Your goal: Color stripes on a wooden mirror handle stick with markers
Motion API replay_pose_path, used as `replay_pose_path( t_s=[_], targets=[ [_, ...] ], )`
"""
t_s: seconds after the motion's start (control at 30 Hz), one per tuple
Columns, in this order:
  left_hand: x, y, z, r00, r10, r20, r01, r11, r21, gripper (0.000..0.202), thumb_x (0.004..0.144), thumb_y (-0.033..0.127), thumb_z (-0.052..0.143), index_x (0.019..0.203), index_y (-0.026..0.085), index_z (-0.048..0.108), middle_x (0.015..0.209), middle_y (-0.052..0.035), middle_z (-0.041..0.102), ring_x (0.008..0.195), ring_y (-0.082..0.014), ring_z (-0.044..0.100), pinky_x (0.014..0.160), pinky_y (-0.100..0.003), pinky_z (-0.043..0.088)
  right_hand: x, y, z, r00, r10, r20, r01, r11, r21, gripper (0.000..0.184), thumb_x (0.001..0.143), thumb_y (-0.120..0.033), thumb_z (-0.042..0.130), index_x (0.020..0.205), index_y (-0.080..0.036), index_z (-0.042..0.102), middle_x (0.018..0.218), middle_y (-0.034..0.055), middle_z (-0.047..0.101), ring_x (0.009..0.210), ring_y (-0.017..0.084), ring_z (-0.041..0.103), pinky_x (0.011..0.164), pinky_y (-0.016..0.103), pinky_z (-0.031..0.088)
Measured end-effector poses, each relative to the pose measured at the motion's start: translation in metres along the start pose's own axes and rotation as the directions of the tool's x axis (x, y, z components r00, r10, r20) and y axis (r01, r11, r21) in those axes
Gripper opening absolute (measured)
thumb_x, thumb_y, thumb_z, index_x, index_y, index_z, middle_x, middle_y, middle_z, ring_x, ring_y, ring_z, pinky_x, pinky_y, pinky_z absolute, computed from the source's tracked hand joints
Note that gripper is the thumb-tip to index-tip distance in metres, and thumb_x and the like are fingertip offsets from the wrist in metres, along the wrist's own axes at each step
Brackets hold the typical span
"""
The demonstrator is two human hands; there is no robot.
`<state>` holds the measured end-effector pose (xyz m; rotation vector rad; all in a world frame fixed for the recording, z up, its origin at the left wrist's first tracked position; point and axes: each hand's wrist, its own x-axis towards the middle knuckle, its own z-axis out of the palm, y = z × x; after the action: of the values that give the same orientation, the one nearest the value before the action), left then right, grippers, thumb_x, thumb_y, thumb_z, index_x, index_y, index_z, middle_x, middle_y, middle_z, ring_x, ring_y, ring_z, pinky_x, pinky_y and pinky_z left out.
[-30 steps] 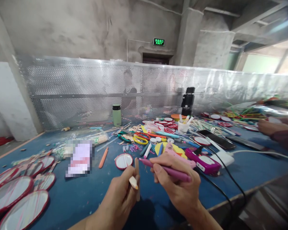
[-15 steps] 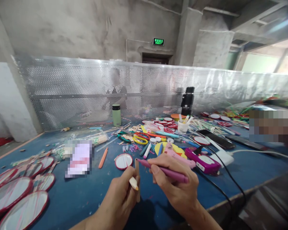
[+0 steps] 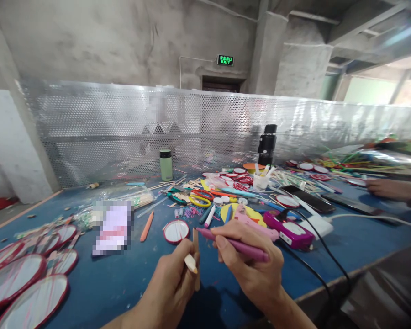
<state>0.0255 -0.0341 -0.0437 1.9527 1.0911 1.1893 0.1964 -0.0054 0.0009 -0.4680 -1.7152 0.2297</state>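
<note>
My left hand (image 3: 171, 278) is closed around a flat wooden craft stick (image 3: 196, 246), held upright, and also grips a white marker with an orange tip (image 3: 191, 263) poking out between the fingers. In my right hand (image 3: 250, 260) is a pink-purple marker (image 3: 241, 246), its tip touching or very near the top of the stick. Just beyond my left hand lies a round white disc with a red rim (image 3: 176, 231). An orange marker (image 3: 147, 226) lies to the left of that disc.
Larger red-rimmed discs (image 3: 34, 304) lie at left, near a purple packet (image 3: 113, 228). Scissors (image 3: 201, 198), a white cup of pens (image 3: 260, 182), a phone (image 3: 308, 198), a purple power strip (image 3: 289, 229) with cables, and a green bottle (image 3: 166, 165) stand or lie beyond. A co-worker's hand (image 3: 385, 188) is at right.
My hands, the stick and both markers have hardly moved. The figure seen at the perforated screen has shifted slightly left. The co-worker's hand at right now shows where a blurred patch was.
</note>
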Motion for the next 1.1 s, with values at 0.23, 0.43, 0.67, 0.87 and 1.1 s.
replay_pose_path(
  t_s=[0.23,0.43,0.67,0.87,1.1],
  targets=[
    [0.0001,0.0017,0.0,1.0,-0.018,0.003,0.018,1.0,-0.011,0.026,0.102,0.037,0.038,0.083,0.021,0.047,0.058,0.0058,0.05,0.049,-0.0091,0.039,0.047,-0.018,0.028,-0.0011,0.001,0.0003,0.999,-0.009,-0.042,0.009,1.0,-0.007,0.017,0.086,-0.009,0.061,0.091,-0.022,0.071,0.07,-0.0016,0.07,0.057,0.011,0.064,0.056,0.023,0.052],
    [0.0001,0.0028,0.0011,0.999,-0.043,-0.003,0.043,0.998,-0.039,0.028,0.101,0.041,0.038,0.082,0.022,0.047,0.058,0.0058,0.049,0.049,-0.0095,0.039,0.046,-0.019,0.027,-0.0022,0.0015,0.0005,1.0,-0.026,-0.003,0.026,1.0,-0.01,0.019,0.085,-0.008,0.061,0.092,-0.022,0.071,0.071,-0.0016,0.069,0.058,0.011,0.063,0.057,0.023,0.052],
    [0.0011,0.0021,0.0005,1.0,-0.013,0.005,0.013,1.0,-0.019,0.027,0.102,0.038,0.037,0.082,0.022,0.045,0.057,0.0066,0.047,0.048,-0.0092,0.038,0.046,-0.019,0.027,-0.0017,0.0017,0.0002,0.999,-0.025,-0.026,0.025,1.0,-0.017,0.018,0.085,-0.008,0.061,0.091,-0.022,0.071,0.071,-0.0014,0.07,0.058,0.012,0.064,0.056,0.024,0.052],
    [0.0006,0.0039,0.0002,1.0,-0.019,0.004,0.019,1.0,-0.015,0.027,0.101,0.039,0.039,0.081,0.022,0.045,0.057,0.0064,0.047,0.048,-0.0092,0.038,0.046,-0.019,0.027,0.0003,-0.0003,0.0,0.999,-0.029,-0.021,0.028,0.999,-0.03,0.017,0.087,-0.009,0.06,0.091,-0.022,0.07,0.07,-0.0018,0.07,0.058,0.011,0.064,0.057,0.023,0.052],
    [0.0005,0.0031,0.0006,0.999,-0.049,-0.002,0.049,0.998,-0.026,0.029,0.102,0.042,0.037,0.083,0.022,0.046,0.056,0.0065,0.047,0.048,-0.0091,0.038,0.046,-0.019,0.027,-0.0009,0.0007,0.0001,0.999,-0.036,-0.016,0.036,0.999,-0.026,0.016,0.087,-0.009,0.06,0.089,-0.021,0.07,0.069,-0.0016,0.069,0.058,0.011,0.063,0.056,0.022,0.051]
  ],
)
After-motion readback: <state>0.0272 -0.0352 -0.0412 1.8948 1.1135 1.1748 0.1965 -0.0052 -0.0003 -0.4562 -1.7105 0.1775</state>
